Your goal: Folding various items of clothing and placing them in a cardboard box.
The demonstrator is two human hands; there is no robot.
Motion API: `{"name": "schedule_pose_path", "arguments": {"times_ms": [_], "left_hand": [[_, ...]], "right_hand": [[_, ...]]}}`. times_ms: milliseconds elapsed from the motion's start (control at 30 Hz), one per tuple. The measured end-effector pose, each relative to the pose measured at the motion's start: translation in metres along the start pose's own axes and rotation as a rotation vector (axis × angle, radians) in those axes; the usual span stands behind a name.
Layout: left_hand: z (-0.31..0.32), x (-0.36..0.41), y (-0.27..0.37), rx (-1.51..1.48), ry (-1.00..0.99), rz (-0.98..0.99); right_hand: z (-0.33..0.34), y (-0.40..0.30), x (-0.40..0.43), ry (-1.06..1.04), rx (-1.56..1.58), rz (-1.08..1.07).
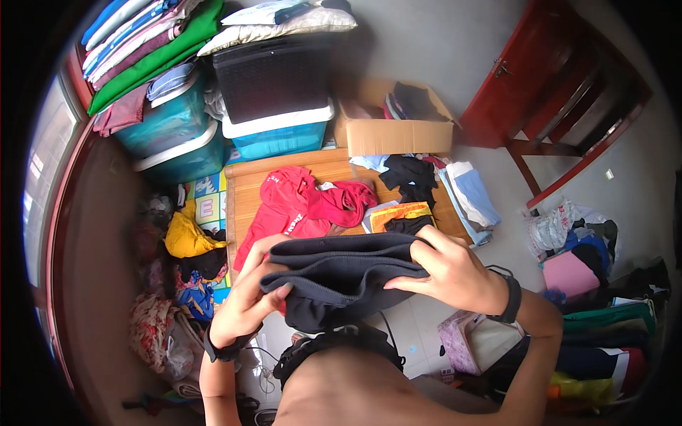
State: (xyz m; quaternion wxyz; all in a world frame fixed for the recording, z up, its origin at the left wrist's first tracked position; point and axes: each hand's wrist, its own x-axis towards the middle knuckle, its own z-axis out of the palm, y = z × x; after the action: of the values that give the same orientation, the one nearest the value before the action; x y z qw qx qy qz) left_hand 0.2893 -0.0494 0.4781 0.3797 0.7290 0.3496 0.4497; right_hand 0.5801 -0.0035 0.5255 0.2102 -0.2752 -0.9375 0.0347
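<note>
A dark garment with a ribbed elastic waistband (341,282) hangs between my hands in front of my body, its opening gathered in folds. My left hand (248,293) grips the band at one end, thumb on the near side. At the other end my right hand (442,263) pinches the band between thumb and fingers. Both wrists wear black bands. Beyond the garment, a red garment with white lettering (303,202) lies crumpled on a bamboo mat (245,186). Right of it are yellow-and-orange cloth (397,213) and a black garment (410,173).
Behind the mat stand an open cardboard box (399,137) holding clothes and lidded teal storage bins (279,139). Folded light-blue and white clothes (471,194) lie at the mat's right edge. Yellow cloth (189,234) is at the left. A purple-patterned box (461,341) sits near my right arm.
</note>
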Motion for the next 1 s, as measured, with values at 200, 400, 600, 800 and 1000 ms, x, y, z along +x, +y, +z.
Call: {"name": "schedule_pose_path", "arguments": {"times_ms": [200,400,600,800,1000], "left_hand": [[0.023,0.008,-0.009,0.238,0.235,0.098],[0.012,0.017,-0.005,0.176,0.064,0.080],[0.006,0.018,-0.005,0.232,-0.041,0.128],[0.006,0.018,-0.013,0.276,0.100,0.146],[-0.004,0.023,-0.004,0.417,0.102,0.291]], "right_hand": [[-0.009,-0.003,0.015,0.035,0.034,-0.030],[-0.030,0.011,0.019,-0.149,0.154,0.045],[-0.034,0.011,0.015,-0.199,0.166,-0.036],[-0.036,0.007,0.016,-0.170,0.281,-0.023],[-0.036,0.010,0.023,-0.122,0.326,-0.061]]}}
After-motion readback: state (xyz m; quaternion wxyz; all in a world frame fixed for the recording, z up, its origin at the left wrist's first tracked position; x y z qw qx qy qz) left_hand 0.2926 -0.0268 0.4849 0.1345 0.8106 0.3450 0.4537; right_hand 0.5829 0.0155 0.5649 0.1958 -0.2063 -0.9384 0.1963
